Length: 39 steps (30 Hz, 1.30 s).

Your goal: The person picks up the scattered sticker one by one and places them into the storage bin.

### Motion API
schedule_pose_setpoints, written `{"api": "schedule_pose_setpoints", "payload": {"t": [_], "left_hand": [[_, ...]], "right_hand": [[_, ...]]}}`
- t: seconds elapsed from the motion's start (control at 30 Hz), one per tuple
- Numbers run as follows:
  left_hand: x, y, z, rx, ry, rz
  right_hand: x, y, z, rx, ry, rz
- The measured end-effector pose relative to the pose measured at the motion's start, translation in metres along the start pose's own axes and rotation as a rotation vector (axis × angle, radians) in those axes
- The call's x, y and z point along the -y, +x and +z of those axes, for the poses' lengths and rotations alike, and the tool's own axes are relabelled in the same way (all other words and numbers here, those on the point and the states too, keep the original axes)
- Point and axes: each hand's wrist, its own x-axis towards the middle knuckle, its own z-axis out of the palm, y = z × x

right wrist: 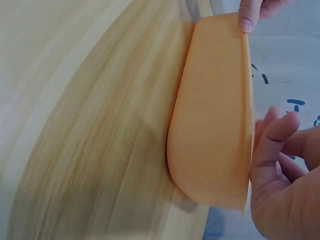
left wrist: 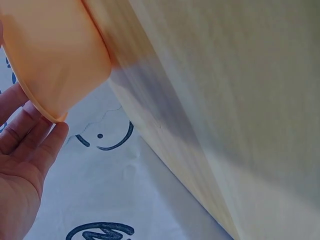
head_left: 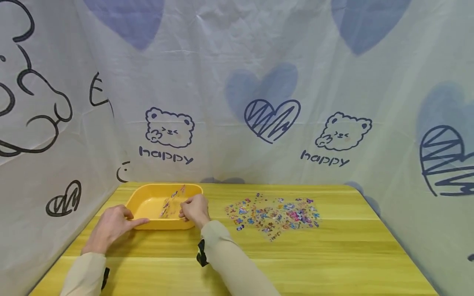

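A yellow plastic tray (head_left: 174, 224) stands at the left of the table. My left hand (head_left: 111, 226) grips its front left corner, thumb along the front rim and fingers at the left side. In the left wrist view, fingertips of the left hand (left wrist: 25, 150) meet the rim of the tray (left wrist: 65, 60). Inside the tray lies a clear sheet with small colourful shapes (head_left: 168, 205). My right hand (head_left: 196, 209) reaches over the tray's right front corner, its curled fingers pinching at the sheet's right side. In the right wrist view, the tray wall (right wrist: 210, 115) hides the right hand's (right wrist: 285, 170) fingertips.
Right of the tray, clear sheets with many small colourful flower-like shapes (head_left: 274, 216) lie spread on the wood-grain table (head_left: 314, 263). White cloth (head_left: 222, 123) printed with hearts and bears hangs behind the table and along both sides.
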Motion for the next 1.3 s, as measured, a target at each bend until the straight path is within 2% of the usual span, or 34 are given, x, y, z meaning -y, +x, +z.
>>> {"api": "schedule_pose_setpoints", "payload": {"t": [0.13,0.37,0.5,0.63,0.8,0.9,1.1,1.2,1.3], "left_hand": [[0.0,0.0,-0.002,0.026,-0.002,-0.014],[-0.003,-0.002,-0.003,0.003,-0.002,-0.001],[-0.002,-0.002,-0.004,-0.004,0.0,-0.002],[-0.003,-0.001,-0.004,0.012,0.006,-0.005],[-0.003,0.001,-0.003,0.027,0.008,-0.016],[-0.004,0.001,-0.002,0.024,0.004,-0.017],[-0.004,-0.002,-0.001,0.016,-0.01,-0.01],[-0.003,-0.003,-0.002,-0.001,-0.014,0.003],[-0.003,-0.002,-0.002,-0.016,-0.011,0.016]], "right_hand": [[0.003,-0.001,0.003,0.004,-0.054,-0.005],[0.012,-0.008,0.005,-0.036,-0.342,-0.049],[0.013,-0.006,0.01,0.001,-0.338,-0.024],[0.016,-0.004,0.011,0.08,-0.35,-0.013],[0.018,0.0,0.002,0.184,-0.474,-0.095],[0.015,0.003,-0.009,0.21,-0.523,-0.165],[0.002,0.008,-0.034,0.181,-0.497,-0.341],[-0.004,0.01,-0.045,0.165,-0.489,-0.383],[-0.011,0.011,-0.057,0.149,-0.467,-0.385]]}}
